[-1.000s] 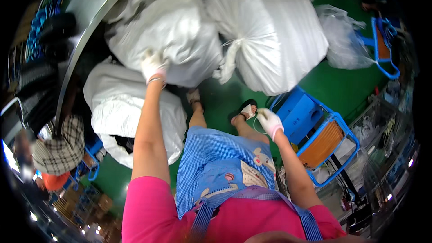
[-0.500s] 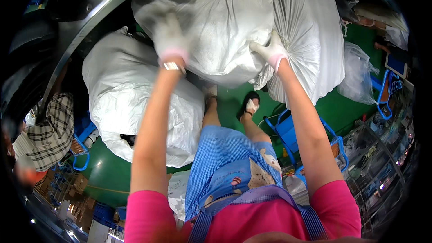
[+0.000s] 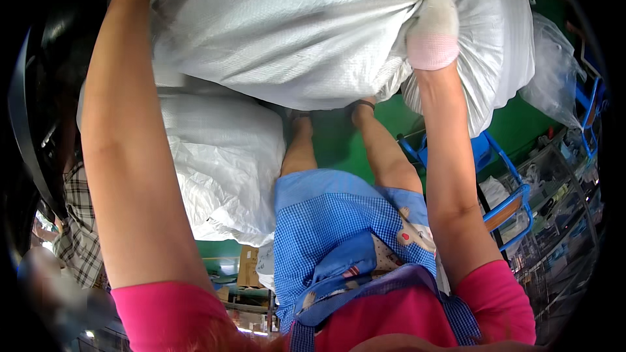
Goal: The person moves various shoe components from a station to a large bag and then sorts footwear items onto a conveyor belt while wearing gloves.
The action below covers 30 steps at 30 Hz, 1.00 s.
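Observation:
A big white woven sack fills the top middle, its cloth creased toward my right hand. My right hand, in a white knit glove with a pink cuff, is closed on the sack's right side; its fingertips are partly hidden in the folds. My left arm reaches along the sack's left edge to the top of the picture, where the hand is cut off. Against the right side stands a second white sack with gathered cloth. Another white sack lies lower left, partly behind my left forearm.
Blue-framed stools stand at the right on the green floor, near a clear plastic bag. Metal racks with goods line the right rim. At the left rim is a person in a checked garment. A cardboard box sits lower left.
Both arms have reached farther forward, and my left hand has left the picture at the top left. The middle sack appears larger and fills more of the top; my right hand has moved up along it.

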Each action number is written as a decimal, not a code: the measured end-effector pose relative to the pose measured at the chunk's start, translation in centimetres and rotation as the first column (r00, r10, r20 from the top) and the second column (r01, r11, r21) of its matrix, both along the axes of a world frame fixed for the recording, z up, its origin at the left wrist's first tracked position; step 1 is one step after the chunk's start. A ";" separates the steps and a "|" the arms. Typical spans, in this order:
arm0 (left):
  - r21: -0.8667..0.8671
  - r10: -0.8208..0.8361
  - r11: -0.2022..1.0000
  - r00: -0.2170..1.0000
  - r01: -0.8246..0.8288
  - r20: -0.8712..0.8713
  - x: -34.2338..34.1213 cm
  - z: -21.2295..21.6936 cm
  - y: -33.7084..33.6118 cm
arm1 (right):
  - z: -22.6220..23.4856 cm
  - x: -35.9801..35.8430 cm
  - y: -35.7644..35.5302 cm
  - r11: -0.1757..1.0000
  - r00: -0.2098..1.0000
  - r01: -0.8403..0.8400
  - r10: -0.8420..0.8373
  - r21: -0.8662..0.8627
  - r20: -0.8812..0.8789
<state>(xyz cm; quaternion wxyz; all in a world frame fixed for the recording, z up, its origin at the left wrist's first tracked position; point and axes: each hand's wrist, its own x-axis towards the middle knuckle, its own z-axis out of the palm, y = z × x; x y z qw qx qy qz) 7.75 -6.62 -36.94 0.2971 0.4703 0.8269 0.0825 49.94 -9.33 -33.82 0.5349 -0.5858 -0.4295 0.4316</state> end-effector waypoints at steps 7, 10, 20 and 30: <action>0.362 0.219 0.891 0.958 -0.273 0.183 4.4 8.5 -8.8 | 4.8 5.8 -4.7 0.727 0.882 -0.466 0.332 -0.505 -0.335; 0.324 0.196 0.936 0.966 -0.133 -0.171 3.6 10.6 -14.4 | 10.2 5.1 -15.0 0.758 0.917 -0.331 0.398 -0.562 -0.004; 0.341 0.296 0.711 0.703 -0.614 0.647 7.9 15.6 -24.2 | 13.6 11.7 -22.5 0.511 0.887 -0.454 0.339 -0.730 -0.314; 0.217 0.149 0.957 0.969 -0.192 0.197 9.1 13.2 -19.3 | 16.1 11.2 -17.0 0.285 0.508 -0.654 0.851 -0.701 -0.128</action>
